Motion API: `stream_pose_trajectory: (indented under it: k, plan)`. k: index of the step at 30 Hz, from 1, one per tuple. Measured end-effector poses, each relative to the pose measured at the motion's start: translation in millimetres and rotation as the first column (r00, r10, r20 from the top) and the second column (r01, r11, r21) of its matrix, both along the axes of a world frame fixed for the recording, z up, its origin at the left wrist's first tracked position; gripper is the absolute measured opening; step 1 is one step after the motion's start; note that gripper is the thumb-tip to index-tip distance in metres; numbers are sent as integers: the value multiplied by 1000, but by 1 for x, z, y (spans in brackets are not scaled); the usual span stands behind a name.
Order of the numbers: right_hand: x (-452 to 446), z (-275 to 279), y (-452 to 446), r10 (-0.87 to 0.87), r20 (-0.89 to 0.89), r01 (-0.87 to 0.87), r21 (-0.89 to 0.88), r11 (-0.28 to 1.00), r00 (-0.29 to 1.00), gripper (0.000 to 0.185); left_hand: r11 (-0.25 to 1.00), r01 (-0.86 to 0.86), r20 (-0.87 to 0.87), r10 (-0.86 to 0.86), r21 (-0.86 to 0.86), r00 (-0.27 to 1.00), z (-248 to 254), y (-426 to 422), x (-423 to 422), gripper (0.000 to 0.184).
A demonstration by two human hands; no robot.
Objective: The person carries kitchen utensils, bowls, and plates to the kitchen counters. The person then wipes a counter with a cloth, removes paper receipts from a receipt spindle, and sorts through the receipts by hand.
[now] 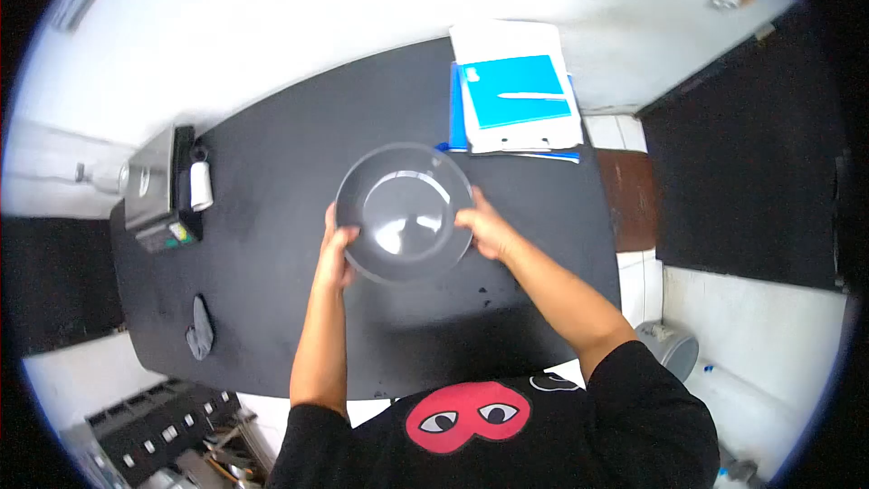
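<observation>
Far left, on the black desk [272, 317], there's a boxy device [152, 183] with a metal top and a bit of green on its front. A white cylinder [201, 186] sits just beside it, to the right. Nearer the desk's front edge lies some small grey thing [199, 330], can't really tell what it is.

Moving in, the left grip [335, 252] is grasping the side of a see-through bowl [403, 267], thumb over the rim and fingers around the outside. The bowl is out over the middle of the desk, mouth up, with bright glare inside. Honestly can't tell if its base is touching the desk or lifted off. The right grip [489, 228] has the opposite side, again thumb over the rim.

Past the bowl, toward the wall, there's a pile of white papers [507, 38] with a blue notebook [507, 115] on top, and a white pen [532, 96] lying across that. Far right, off the desk, a grey bin [674, 350].
</observation>
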State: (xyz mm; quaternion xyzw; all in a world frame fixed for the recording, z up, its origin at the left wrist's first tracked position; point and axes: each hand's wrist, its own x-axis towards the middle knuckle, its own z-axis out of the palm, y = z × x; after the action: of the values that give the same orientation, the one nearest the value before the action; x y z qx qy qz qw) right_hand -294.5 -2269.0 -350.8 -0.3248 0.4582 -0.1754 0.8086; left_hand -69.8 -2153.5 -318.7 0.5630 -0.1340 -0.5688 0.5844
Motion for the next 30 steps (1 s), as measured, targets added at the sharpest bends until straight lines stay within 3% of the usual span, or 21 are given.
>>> stream_pose_trajectory:
  k: [5,7,9,11,12,15,16,19,20,23,24,27,28,30]
  plan:
    - [-92,30,67,-88,124,106,-150,983,988,91,1000,4,-86,-6,-26,996,35,44,-87,64]
    - [-137,43,92,-153,118,175,-213,961,981,92,990,99,-35,-96,100,995,38,59,-116,78]
    - [-189,61,121,-269,199,311,-230,922,943,89,981,193,-86,-191,12,978,45,67,-159,69]
    - [-250,88,148,-271,290,339,-220,915,918,91,977,212,-157,-212,-17,965,52,72,-214,57]
    - [-283,110,163,-300,269,364,-230,903,915,90,963,270,-177,-268,-10,947,38,75,-226,37]
    - [-372,121,219,-517,261,578,-325,748,816,85,856,517,-162,-510,-4,845,67,79,-323,37]
    - [-403,117,238,-558,314,639,-335,692,768,86,869,494,-154,-493,-33,857,64,82,-360,39]
    - [-495,133,299,-698,240,721,-418,553,674,85,750,662,-135,-656,2,743,102,94,-476,40]
    - [-520,131,321,-748,251,766,-419,488,614,84,690,719,-160,-722,-84,674,102,98,-512,43]
    - [-587,125,383,-892,-58,762,-497,415,448,84,468,880,-221,-869,-79,443,117,116,-613,47]
    - [-608,141,407,-924,-73,810,-459,365,375,83,348,932,-217,-922,-100,321,120,118,-643,48]
    - [-676,145,463,-965,189,894,-441,82,182,81,229,972,-151,-964,-45,220,144,149,-749,48]
    - [-684,169,489,-989,107,908,-418,45,98,79,201,979,-128,-973,-43,194,142,154,-770,47]
    - [-715,169,519,-984,178,927,-370,-59,8,83,93,994,-113,-990,-49,87,142,166,-827,46]
